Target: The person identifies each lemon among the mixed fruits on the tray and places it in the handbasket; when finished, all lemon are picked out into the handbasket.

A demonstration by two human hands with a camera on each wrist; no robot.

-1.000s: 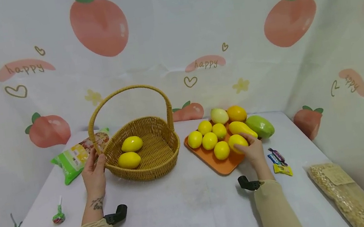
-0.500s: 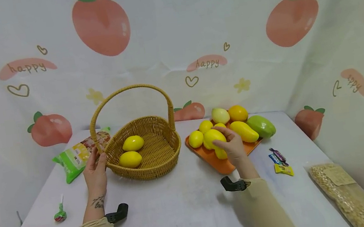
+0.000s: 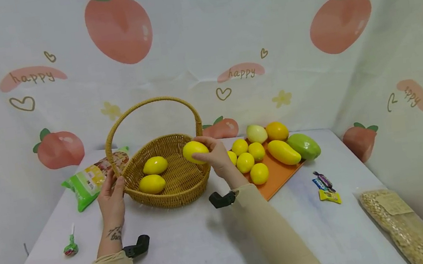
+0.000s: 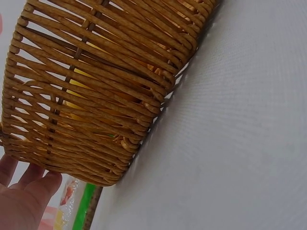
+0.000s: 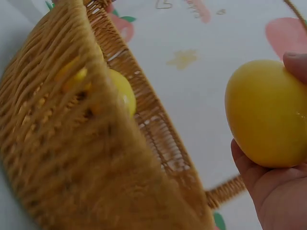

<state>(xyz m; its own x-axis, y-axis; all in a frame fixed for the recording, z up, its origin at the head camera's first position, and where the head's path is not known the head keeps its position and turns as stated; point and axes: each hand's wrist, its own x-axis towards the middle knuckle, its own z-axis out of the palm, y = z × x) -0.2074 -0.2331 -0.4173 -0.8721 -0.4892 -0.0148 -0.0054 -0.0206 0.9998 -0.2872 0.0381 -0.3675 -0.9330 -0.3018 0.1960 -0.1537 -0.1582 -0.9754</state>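
Note:
A wicker basket [image 3: 172,199] with a tall arched handle stands left of centre. Two lemons [image 3: 152,184] lie in its left half. My left hand [image 3: 112,204] holds the basket's left side by the handle's foot; in the left wrist view its fingertips [image 4: 48,184] meet the woven wall. Between thumb and fingers, my right hand [image 3: 219,160] grips another lemon [image 3: 193,153], raised over the basket's right rim. The right wrist view has this lemon [image 5: 266,115] large beside the basket wall [image 5: 91,158]. Several small yellow round fruits [image 3: 260,174] sit on an orange tray [image 3: 277,179] at right.
A mango [image 3: 284,152], a green papaya-like fruit [image 3: 304,146], an orange fruit [image 3: 277,131] and a pale one [image 3: 257,133] are around the tray's back. Wrapped candies [image 3: 329,196] and a grain bag [image 3: 403,224] lie right; a green packet [image 3: 87,185] and lollipop [image 3: 71,247] left.
My right hand has lifted the lemon off the tray and carried it left to the basket's right rim. The left hand stays at the basket's side.

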